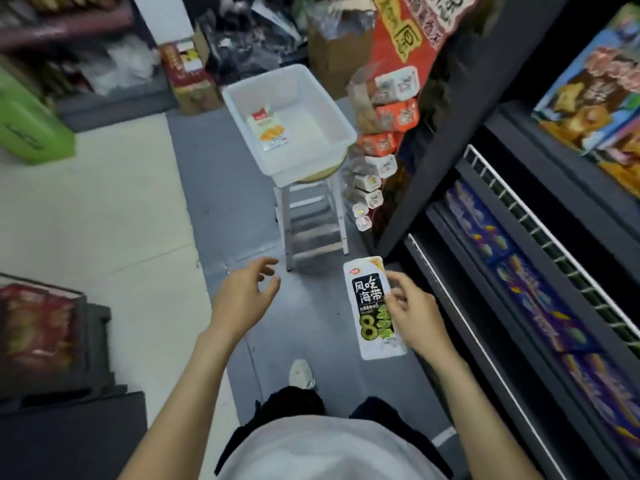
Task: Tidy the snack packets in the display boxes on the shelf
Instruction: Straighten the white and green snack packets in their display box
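- Pinching a white seaweed snack packet (pixel 374 308) along its right edge, the right hand (pixel 414 315) has fingers and thumb curled onto the wrapper; the packet is upright, its black label and green "8" facing the camera, held in the air above the grey floor (pixel 221 188) and nearer the camera than the white tub (pixel 311 84)
- Left hand (pixel 242 296) hovers left of the packet and apart from it; its grip is apart, fingers loosely spread, holding nothing
- The white tub rests on a round-topped white stool (pixel 313 216); inside the tub, at its left, lies one white-and-orange snack packet (pixel 268 128)
- Just right of the tub hangs a strip of small orange and white snack packs (pixel 384 133) against the end of the dark shelf unit (pixel 433 140)
- Further right of the tub, the shelf unit carries purple display boxes (pixel 512 271) behind a white wire rail (pixel 540 233); colourful boxes (pixel 588 84) sit on the tier above
- Nearer than the tub, below the hands, a white shoe (pixel 300 373) stands on the floor
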Demonstrator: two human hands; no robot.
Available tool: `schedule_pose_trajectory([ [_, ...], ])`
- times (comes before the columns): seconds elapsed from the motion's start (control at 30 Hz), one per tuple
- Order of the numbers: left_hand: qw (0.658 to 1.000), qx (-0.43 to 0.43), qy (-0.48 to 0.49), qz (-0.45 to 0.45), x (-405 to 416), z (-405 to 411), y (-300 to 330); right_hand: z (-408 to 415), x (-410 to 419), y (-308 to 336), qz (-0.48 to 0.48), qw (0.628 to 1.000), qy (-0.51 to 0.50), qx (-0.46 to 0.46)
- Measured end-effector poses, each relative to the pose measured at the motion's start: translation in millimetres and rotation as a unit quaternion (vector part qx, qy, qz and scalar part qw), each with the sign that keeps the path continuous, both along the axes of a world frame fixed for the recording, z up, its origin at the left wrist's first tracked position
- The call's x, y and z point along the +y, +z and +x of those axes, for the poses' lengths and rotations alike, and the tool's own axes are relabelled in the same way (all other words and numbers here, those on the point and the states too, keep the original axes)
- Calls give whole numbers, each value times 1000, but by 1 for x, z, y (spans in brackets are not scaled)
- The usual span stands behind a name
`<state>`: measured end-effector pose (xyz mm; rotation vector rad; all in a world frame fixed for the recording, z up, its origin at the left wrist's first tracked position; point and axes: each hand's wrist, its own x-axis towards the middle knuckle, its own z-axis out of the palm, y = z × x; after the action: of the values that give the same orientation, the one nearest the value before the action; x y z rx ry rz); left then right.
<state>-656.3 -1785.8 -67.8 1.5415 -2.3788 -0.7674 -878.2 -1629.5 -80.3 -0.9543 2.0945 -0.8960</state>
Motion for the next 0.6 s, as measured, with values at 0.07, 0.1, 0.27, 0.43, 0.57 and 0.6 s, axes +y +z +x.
schedule_pose_trajectory([
  [0.07, 1000, 9, 14, -1, -43, 0, 0, -4, -43, 1, -1, 1000, -6, -14],
  [0.1, 1000, 10, 20, 1, -65, -1, -1, -7, -66, 2, -3, 1000, -7, -16],
  [0.27, 995, 39, 84, 43, -168, -15, -17, -31, -179, 16, -48, 999, -7, -17],
  [0.43, 982, 83, 139, 95, -255, -51, -36, -78, -299, 18, -78, 997, 12, -15],
  [0.57, 967, 98, 190, 138, -307, -82, -51, -111, -383, -1, -55, 995, 10, -79],
  [0.6, 964, 97, 200, 143, -320, -88, -55, -117, -402, -5, -49, 995, 11, -86],
])
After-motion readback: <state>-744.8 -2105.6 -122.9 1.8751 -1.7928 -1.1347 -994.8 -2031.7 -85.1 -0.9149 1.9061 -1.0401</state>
